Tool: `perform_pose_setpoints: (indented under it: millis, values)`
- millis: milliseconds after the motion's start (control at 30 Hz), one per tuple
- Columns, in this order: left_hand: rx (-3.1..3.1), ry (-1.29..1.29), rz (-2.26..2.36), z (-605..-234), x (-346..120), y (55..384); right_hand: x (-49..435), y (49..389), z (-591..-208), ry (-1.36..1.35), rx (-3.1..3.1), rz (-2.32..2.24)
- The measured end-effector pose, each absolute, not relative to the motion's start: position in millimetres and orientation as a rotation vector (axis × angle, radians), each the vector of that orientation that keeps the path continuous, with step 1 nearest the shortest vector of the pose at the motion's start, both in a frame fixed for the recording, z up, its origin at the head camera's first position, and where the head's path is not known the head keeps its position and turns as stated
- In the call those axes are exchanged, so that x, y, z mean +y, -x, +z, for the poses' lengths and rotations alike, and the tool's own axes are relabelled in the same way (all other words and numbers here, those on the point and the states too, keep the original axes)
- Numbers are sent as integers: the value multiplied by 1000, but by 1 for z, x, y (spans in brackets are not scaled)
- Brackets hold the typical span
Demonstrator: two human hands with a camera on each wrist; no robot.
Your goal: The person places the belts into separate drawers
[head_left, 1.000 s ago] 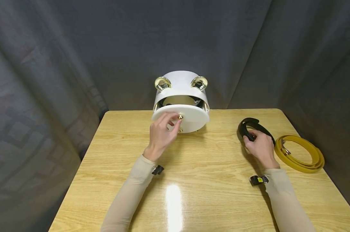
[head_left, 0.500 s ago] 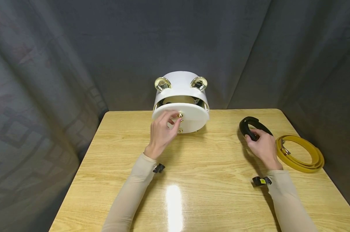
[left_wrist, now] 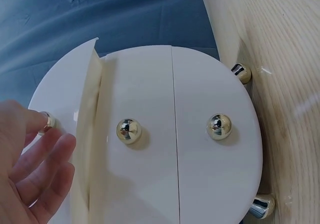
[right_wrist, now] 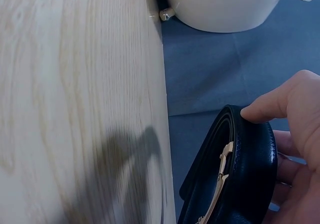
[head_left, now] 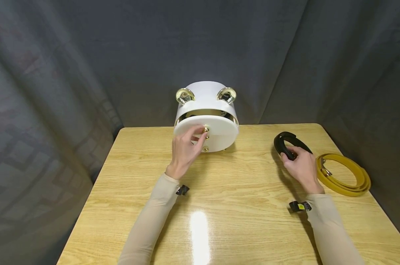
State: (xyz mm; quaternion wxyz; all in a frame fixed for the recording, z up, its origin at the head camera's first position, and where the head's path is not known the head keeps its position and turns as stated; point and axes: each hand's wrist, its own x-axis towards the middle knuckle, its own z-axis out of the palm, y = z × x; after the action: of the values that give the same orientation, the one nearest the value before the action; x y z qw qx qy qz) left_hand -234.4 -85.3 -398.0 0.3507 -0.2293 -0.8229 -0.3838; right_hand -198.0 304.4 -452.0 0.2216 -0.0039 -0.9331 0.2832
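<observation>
A round white drawer box (head_left: 204,95) with gold knobs and bell-like gold ornaments stands at the table's far edge. Its top drawer (head_left: 221,127) is partly pulled out, with something dark inside. My left hand (head_left: 185,149) pinches the top drawer's gold knob (left_wrist: 48,123) between thumb and fingers; the two lower drawers look flush in the left wrist view. At the right, my right hand (head_left: 301,166) grips a coiled black belt (head_left: 282,142) with a gold-coloured buckle (right_wrist: 220,181). The right wrist view shows my thumb on the belt's outer face.
A coiled yellow belt (head_left: 362,184) with a metal buckle lies at the table's right side, close beside my right hand. The wooden table (head_left: 239,206) spans the front. Grey curtains (head_left: 147,66) hang behind and along both sides.
The top drawer has moved inward, with my left hand following its knob; the gap above it is narrower. My right hand has shifted the black belt slightly away from the yellow one.
</observation>
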Motion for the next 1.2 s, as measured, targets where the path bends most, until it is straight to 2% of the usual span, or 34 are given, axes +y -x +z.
perform_pose_setpoints:
  millis: [1200]
  values:
    - [-2136,554,-1030,-398,-83,253,302,197,-449,5,-2561,781]
